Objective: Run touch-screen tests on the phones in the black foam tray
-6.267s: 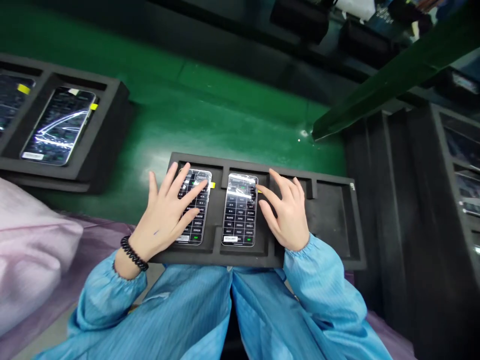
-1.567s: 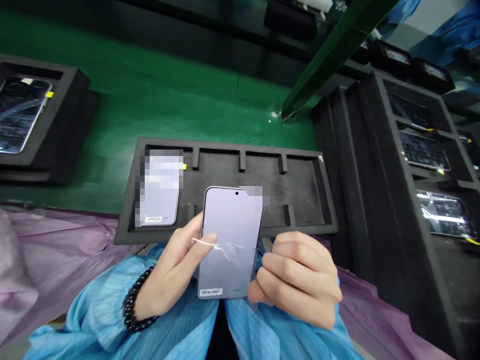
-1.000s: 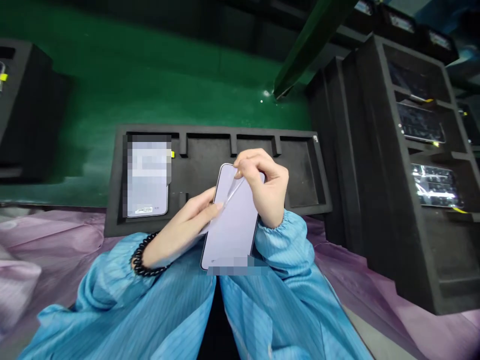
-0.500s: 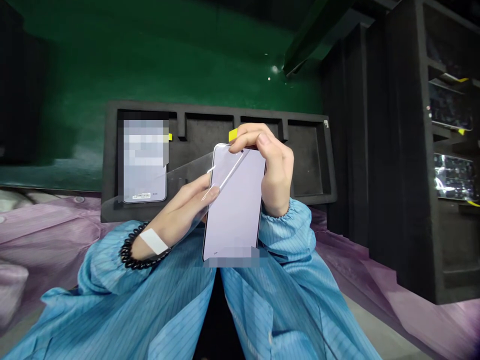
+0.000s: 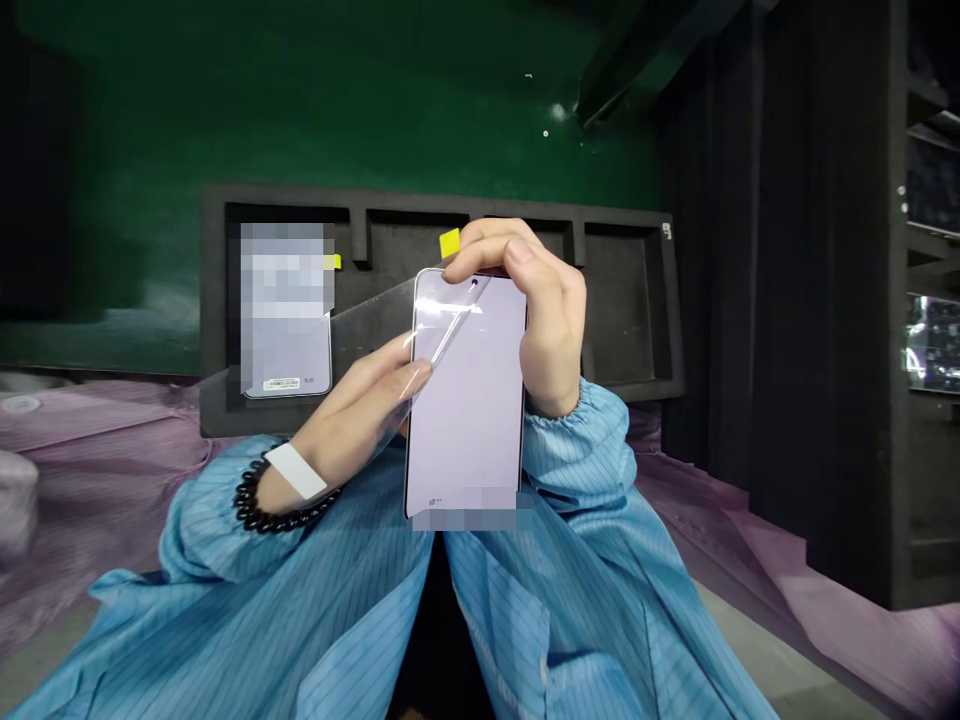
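Observation:
A smartphone (image 5: pixel 469 420) with a plain pale lilac screen is upright in front of me, slightly tilted. My left hand (image 5: pixel 356 410) grips its left edge, with the thumb over the front. A clear plastic film (image 5: pixel 375 300) slants from the phone's top across my left hand towards the lower left. My right hand (image 5: pixel 544 310) curls round the phone's top right corner, its fingertips closed on the film's upper end. Beside those fingertips sticks out a yellow tab (image 5: pixel 449 243). The right thumb is hidden.
Behind the hands lies a black compartment tray (image 5: pixel 510 203). Its left compartment holds another phone (image 5: pixel 289 350) with a label and a yellow tab. Black stacked trays (image 5: pixel 795 300) stand at the right. A green surface (image 5: pixel 337 110) stretches behind; pink cloth (image 5: pixel 112 450) shows at the left.
The phone and both hands sit slightly higher and further left in view; the surroundings have shifted a little as well. Both hands keep the same hold.

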`<state>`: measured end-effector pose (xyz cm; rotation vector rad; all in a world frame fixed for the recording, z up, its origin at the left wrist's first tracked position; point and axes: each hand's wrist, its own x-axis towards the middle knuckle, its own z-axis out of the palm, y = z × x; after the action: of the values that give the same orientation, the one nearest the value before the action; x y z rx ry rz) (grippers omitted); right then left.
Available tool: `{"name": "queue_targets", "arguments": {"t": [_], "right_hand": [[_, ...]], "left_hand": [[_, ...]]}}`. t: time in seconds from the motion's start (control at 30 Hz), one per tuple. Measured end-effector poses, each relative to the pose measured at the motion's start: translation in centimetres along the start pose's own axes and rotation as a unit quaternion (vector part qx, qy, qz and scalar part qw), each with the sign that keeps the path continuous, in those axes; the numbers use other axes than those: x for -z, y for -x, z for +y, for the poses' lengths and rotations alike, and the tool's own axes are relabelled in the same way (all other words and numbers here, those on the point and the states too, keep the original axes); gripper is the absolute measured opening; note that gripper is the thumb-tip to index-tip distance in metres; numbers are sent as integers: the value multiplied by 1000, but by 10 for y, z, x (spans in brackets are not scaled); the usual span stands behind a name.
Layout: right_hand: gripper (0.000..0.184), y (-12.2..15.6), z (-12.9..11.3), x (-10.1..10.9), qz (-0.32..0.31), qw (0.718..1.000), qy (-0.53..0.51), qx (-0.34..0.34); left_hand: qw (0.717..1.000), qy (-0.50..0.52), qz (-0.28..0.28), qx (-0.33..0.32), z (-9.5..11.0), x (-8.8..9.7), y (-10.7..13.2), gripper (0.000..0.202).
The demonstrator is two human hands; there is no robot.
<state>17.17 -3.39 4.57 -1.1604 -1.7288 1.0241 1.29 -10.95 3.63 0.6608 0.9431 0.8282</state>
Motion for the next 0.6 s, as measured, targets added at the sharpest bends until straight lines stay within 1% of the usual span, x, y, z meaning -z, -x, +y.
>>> {"name": "queue_targets", "arguments": {"t": [0.1, 0.17, 0.3, 0.33, 0.4, 0.43, 0.5, 0.57, 0.6], "right_hand": [[21, 1, -1, 1, 32, 999, -38, -17], [27, 2, -1, 0, 39, 997, -64, -6], [37, -1, 1, 2, 21, 988, -144, 49], [40, -2, 2, 5, 12, 985, -162, 55], [50, -5, 4, 14, 4, 985, -170, 44], [53, -5, 5, 20, 15, 986, -161, 32], [53, -2, 8, 34, 67, 987, -148, 14], [47, 4, 14, 47, 120, 977, -175, 26], [44, 9, 19, 51, 127, 973, -192, 33]], "left_hand": [[1000, -2, -4, -4, 0, 0, -1, 42], [1000, -8, -2, -6, 0, -2, -1, 43], [999, -22, 32, 10, 1, -8, 2, 41], [999, -26, 41, 15, 2, -8, 3, 40], [998, -35, 56, 19, 5, -7, 3, 42], [997, -43, 68, 18, 7, -5, 3, 44], [993, -68, 100, 9, 13, 5, -2, 50], [984, -112, 136, -9, 19, 17, -11, 54], [979, -140, 150, -17, 21, 23, -16, 56]]}}
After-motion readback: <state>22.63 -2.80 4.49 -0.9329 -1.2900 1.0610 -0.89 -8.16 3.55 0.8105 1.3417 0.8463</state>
